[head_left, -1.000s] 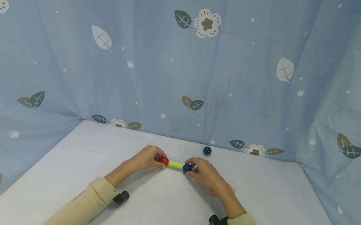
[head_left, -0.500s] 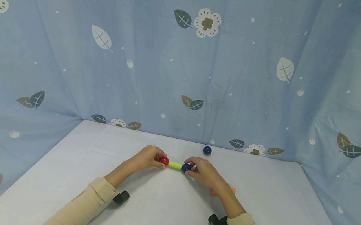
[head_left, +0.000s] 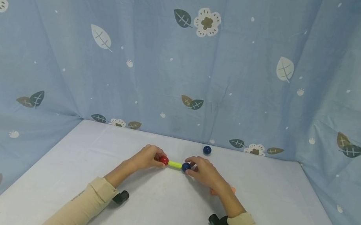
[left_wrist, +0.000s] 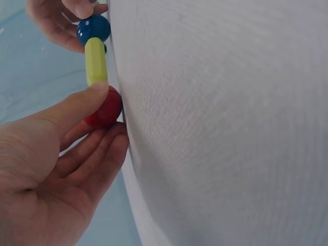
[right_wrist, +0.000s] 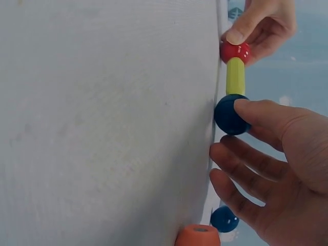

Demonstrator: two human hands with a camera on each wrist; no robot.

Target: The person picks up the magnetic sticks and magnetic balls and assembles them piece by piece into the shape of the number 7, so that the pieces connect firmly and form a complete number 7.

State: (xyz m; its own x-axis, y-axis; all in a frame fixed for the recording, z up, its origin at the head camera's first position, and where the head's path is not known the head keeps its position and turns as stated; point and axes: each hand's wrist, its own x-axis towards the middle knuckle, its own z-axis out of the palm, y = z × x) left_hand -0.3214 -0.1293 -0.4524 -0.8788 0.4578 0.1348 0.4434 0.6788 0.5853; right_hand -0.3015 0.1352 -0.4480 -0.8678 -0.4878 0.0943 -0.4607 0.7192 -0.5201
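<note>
In the head view a yellow-green rod (head_left: pixel 175 164) lies between a red ball (head_left: pixel 164 160) and a blue ball (head_left: pixel 186 167), joined in one straight line. My left hand (head_left: pixel 148 157) pinches the red ball between thumb and fingers. At the other end my right hand (head_left: pixel 205 171) pinches the blue ball, its thumb across the near side in the right wrist view. Both rod ends meet the balls in the left wrist view, where the rod (left_wrist: pixel 96 60) shows flat sides.
A second blue ball (head_left: pixel 207 150) sits near the table's back edge. An orange piece (head_left: pixel 232 190) lies partly under my right forearm; the right wrist view shows its end with a hole (right_wrist: pixel 199 236). A blue patterned curtain (head_left: pixel 159 65) hangs behind the white table (head_left: pixel 162 221).
My right hand has brought the blue ball slightly left, closing the small gap to the rod's right end. The left hand and the red ball have stayed in place.
</note>
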